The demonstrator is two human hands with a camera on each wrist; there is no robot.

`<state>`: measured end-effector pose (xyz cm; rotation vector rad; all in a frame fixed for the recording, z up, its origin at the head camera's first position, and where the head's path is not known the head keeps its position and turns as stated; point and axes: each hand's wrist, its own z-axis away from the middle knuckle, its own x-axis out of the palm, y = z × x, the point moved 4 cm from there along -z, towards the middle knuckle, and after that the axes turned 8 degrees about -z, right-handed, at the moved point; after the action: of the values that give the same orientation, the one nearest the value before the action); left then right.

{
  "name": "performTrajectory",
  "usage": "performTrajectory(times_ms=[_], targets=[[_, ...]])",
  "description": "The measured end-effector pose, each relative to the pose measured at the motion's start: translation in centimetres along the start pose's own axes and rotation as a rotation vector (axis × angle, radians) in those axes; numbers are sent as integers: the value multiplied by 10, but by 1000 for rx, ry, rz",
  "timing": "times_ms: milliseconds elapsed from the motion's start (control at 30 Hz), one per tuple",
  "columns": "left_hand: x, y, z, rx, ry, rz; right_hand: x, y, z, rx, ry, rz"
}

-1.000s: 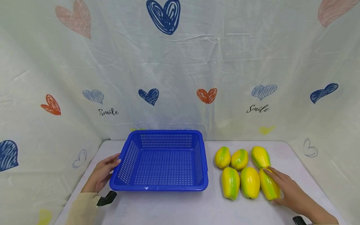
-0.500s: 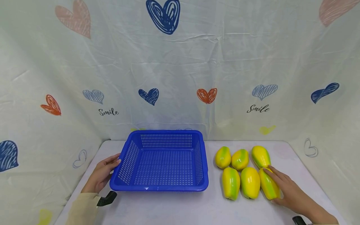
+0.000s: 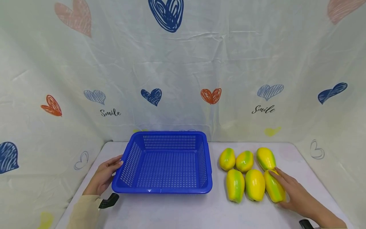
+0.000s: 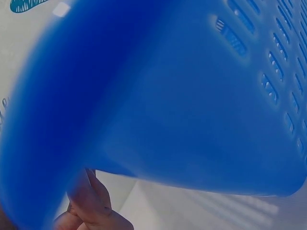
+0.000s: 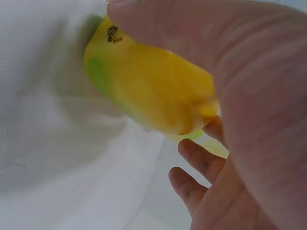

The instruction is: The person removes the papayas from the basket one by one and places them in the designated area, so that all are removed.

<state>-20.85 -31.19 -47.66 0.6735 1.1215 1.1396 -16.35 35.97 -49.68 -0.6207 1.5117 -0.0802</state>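
In the head view my left hand [image 3: 103,176] grips the left rim of a blue plastic basket [image 3: 161,191], its thumb on the rim. The left wrist view has fingers [image 4: 98,206] beneath the blurred basket wall [image 4: 182,110]. At the table's right side, my right hand [image 3: 295,194] holds a yellow papaya with a green stripe [image 3: 275,187], thumb at its near end and fingers over its far end. Close up in the right wrist view, the papaya [image 5: 148,91] shows a brown stem scar near the thumb [image 5: 158,24]; two fingers of the right hand [image 5: 230,191] stand spread off it.
Several more papayas lie in two rows left of the right hand, among them a front left one [image 3: 235,186], a front middle one [image 3: 255,185] and a back right one [image 3: 265,158]. A white table [image 3: 171,211] carries everything, backed by a heart-printed curtain [image 3: 183,63].
Both hands, the basket and the papayas keep their places. Only the head view has shifted very slightly.
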Motion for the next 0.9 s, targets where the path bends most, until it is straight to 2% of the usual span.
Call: performTrajectory(times_ms=[233,533,900], targets=[[-1,3,-1,4,3,-1,-12,0,4,-61,75,35],[-2,4,-1,-7,20,0,-19,6,8,-68,125,111],[-2,-1,-2,-15,19,-15,-24,13,16,-150,215,81]])
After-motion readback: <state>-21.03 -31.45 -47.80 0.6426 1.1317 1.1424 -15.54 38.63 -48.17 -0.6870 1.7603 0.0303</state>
